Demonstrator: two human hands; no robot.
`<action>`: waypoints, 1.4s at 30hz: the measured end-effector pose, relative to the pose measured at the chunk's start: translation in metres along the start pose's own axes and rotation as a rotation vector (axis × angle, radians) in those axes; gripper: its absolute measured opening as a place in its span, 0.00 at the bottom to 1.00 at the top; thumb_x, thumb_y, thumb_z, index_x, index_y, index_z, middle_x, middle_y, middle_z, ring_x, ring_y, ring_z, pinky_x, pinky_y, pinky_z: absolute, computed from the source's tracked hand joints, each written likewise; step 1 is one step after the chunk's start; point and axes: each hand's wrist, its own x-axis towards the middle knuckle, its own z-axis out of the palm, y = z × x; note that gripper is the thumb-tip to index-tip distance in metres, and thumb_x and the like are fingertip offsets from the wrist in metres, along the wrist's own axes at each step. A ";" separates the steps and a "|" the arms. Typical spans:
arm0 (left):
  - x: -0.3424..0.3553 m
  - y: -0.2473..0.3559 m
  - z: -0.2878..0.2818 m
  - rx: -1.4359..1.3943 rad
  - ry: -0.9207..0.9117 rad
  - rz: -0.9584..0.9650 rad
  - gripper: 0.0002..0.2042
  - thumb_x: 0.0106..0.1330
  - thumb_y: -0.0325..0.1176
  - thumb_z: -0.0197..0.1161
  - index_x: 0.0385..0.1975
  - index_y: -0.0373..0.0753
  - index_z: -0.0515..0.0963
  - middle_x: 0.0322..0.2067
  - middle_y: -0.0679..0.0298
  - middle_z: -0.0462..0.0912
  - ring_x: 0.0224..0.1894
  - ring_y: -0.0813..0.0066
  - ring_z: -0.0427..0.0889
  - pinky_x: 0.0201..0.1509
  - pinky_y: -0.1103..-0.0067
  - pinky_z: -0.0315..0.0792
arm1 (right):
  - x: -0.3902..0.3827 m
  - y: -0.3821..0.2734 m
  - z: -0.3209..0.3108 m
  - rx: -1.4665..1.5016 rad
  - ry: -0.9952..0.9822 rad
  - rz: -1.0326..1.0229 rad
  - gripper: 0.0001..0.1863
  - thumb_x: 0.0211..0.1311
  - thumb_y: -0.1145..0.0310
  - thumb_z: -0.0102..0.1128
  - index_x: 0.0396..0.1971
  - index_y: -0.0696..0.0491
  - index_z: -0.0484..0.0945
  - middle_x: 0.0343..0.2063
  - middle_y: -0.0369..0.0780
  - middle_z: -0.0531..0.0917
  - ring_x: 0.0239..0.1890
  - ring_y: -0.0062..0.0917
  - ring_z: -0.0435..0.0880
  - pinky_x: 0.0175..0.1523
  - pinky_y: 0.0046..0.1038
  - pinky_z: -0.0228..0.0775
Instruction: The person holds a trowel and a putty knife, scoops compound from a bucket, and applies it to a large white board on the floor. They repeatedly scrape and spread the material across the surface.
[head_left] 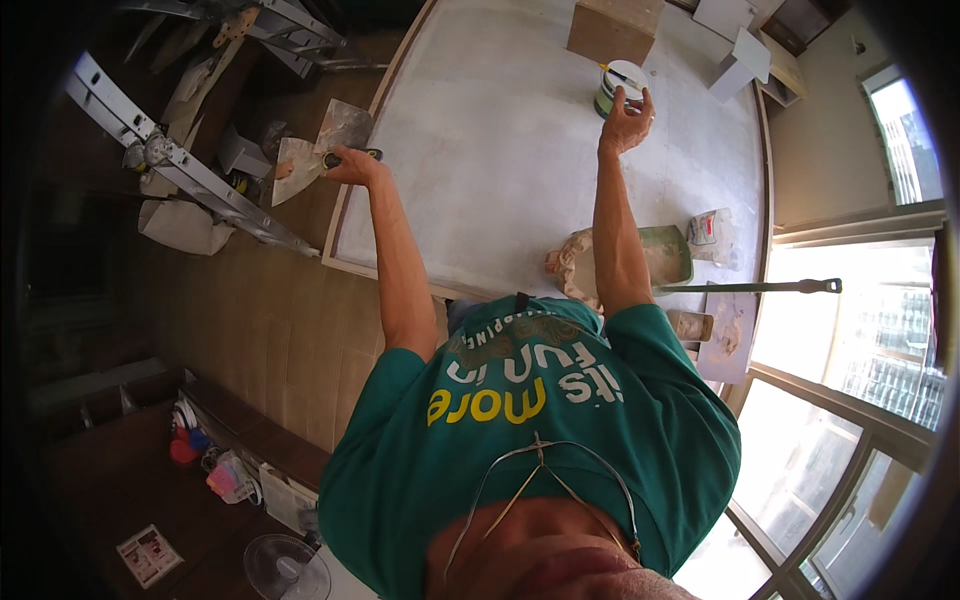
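My left hand [353, 166] is closed round the dark handle of a wide-bladed putty knife [293, 172], held out past the left edge of the white-topped table [470, 130]. Pale smears mark its blade. Beside that blade is a second flat greyish piece [346, 126]; whether my hand also holds it, I cannot tell. Farther off on the right, my right hand [628, 125] is at the near side of a round white-and-green tub [606, 100], fingers bent and apart. A slim yellow-and-dark tool [622, 76] lies across the tub's top.
A brown box [613, 30] stands beyond the tub. Near my right forearm are a green tray [668, 255], a crumpled bag [577, 268], a white packet [712, 238] and a long pole [760, 287]. An aluminium ladder [195, 165] stands left of the table; windows line the right.
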 end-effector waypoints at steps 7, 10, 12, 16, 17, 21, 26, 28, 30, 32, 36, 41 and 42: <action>0.052 -0.004 -0.004 -0.023 0.141 0.133 0.21 0.65 0.29 0.54 0.54 0.22 0.60 0.50 0.41 0.72 0.50 0.54 0.77 0.56 0.67 0.72 | 0.077 0.044 -0.018 -0.136 0.116 0.131 0.31 0.50 0.49 0.71 0.54 0.46 0.79 0.35 0.38 0.81 0.41 0.33 0.80 0.49 0.42 0.69; 0.037 0.010 0.000 -0.002 0.117 0.115 0.22 0.66 0.29 0.55 0.54 0.22 0.60 0.51 0.40 0.72 0.51 0.53 0.77 0.56 0.67 0.73 | 0.089 0.048 -0.029 -0.148 0.091 0.089 0.32 0.51 0.47 0.71 0.55 0.46 0.79 0.36 0.37 0.81 0.42 0.33 0.80 0.51 0.42 0.69; 0.040 0.016 0.002 -0.036 0.109 0.138 0.23 0.66 0.30 0.55 0.57 0.22 0.59 0.53 0.39 0.71 0.52 0.53 0.77 0.56 0.67 0.73 | 0.078 0.034 -0.032 -0.100 0.067 0.081 0.32 0.51 0.47 0.71 0.55 0.46 0.79 0.35 0.38 0.81 0.40 0.32 0.80 0.50 0.40 0.69; 0.032 0.015 0.000 0.032 0.084 0.118 0.23 0.67 0.30 0.55 0.57 0.23 0.59 0.54 0.40 0.71 0.52 0.54 0.77 0.57 0.67 0.74 | 0.045 0.028 -0.047 -0.062 0.053 0.081 0.31 0.52 0.50 0.72 0.55 0.48 0.79 0.34 0.37 0.80 0.32 0.28 0.80 0.42 0.37 0.72; 0.031 0.006 -0.003 0.022 0.075 0.157 0.23 0.67 0.29 0.55 0.57 0.23 0.59 0.54 0.40 0.71 0.52 0.54 0.77 0.57 0.67 0.74 | 0.033 0.034 -0.049 -0.079 0.045 0.083 0.30 0.53 0.52 0.73 0.54 0.48 0.79 0.33 0.37 0.80 0.30 0.27 0.80 0.39 0.35 0.73; 0.007 -0.009 0.005 -0.088 0.015 0.123 0.23 0.67 0.29 0.54 0.58 0.25 0.59 0.54 0.41 0.71 0.53 0.55 0.76 0.58 0.66 0.73 | 0.010 0.054 -0.052 -0.107 0.066 0.023 0.29 0.52 0.55 0.74 0.53 0.52 0.79 0.29 0.37 0.79 0.29 0.26 0.76 0.35 0.34 0.73; 0.032 -0.047 0.005 0.041 0.086 0.134 0.22 0.67 0.30 0.54 0.57 0.25 0.59 0.54 0.41 0.70 0.54 0.53 0.76 0.59 0.67 0.73 | -0.061 -0.072 0.030 0.245 -0.135 -0.010 0.28 0.53 0.58 0.75 0.53 0.52 0.78 0.32 0.36 0.77 0.24 0.21 0.76 0.31 0.27 0.72; -0.001 -0.023 0.029 0.019 0.059 0.042 0.22 0.68 0.30 0.54 0.57 0.24 0.59 0.54 0.41 0.71 0.53 0.53 0.77 0.59 0.68 0.72 | -0.036 -0.083 0.046 0.227 -0.068 -0.005 0.28 0.53 0.57 0.75 0.53 0.51 0.78 0.32 0.36 0.77 0.24 0.21 0.76 0.32 0.28 0.72; 0.017 -0.013 0.028 -0.011 0.076 0.074 0.22 0.68 0.30 0.54 0.56 0.23 0.60 0.52 0.40 0.72 0.52 0.54 0.77 0.58 0.69 0.72 | -0.018 -0.092 0.055 0.239 -0.061 -0.003 0.28 0.53 0.57 0.74 0.53 0.51 0.78 0.32 0.36 0.77 0.25 0.21 0.77 0.33 0.29 0.72; 0.023 -0.005 0.026 -0.021 0.109 0.128 0.21 0.68 0.30 0.54 0.55 0.22 0.61 0.50 0.40 0.74 0.52 0.53 0.78 0.57 0.68 0.73 | 0.007 -0.083 0.058 0.203 -0.039 -0.012 0.29 0.53 0.55 0.73 0.53 0.51 0.78 0.32 0.35 0.78 0.25 0.22 0.78 0.36 0.31 0.72; 0.054 0.001 0.018 0.000 0.108 0.145 0.23 0.68 0.29 0.54 0.59 0.23 0.59 0.54 0.40 0.72 0.54 0.54 0.77 0.59 0.67 0.73 | 0.030 -0.067 0.060 0.164 -0.023 -0.004 0.30 0.53 0.54 0.73 0.54 0.51 0.77 0.32 0.35 0.78 0.27 0.23 0.79 0.38 0.31 0.71; 0.070 -0.006 0.024 -0.071 -0.014 0.147 0.26 0.66 0.25 0.55 0.63 0.27 0.58 0.58 0.44 0.70 0.57 0.55 0.75 0.62 0.68 0.72 | 0.060 0.017 0.054 0.175 -0.215 0.198 0.40 0.53 0.39 0.67 0.60 0.50 0.74 0.44 0.41 0.80 0.40 0.30 0.81 0.45 0.37 0.71; 0.070 -0.007 0.032 -0.094 -0.073 0.127 0.26 0.65 0.24 0.55 0.64 0.28 0.58 0.59 0.45 0.70 0.58 0.56 0.75 0.62 0.68 0.71 | 0.085 0.051 0.048 0.183 -0.279 0.276 0.43 0.52 0.35 0.65 0.62 0.50 0.72 0.47 0.43 0.81 0.43 0.33 0.81 0.48 0.39 0.71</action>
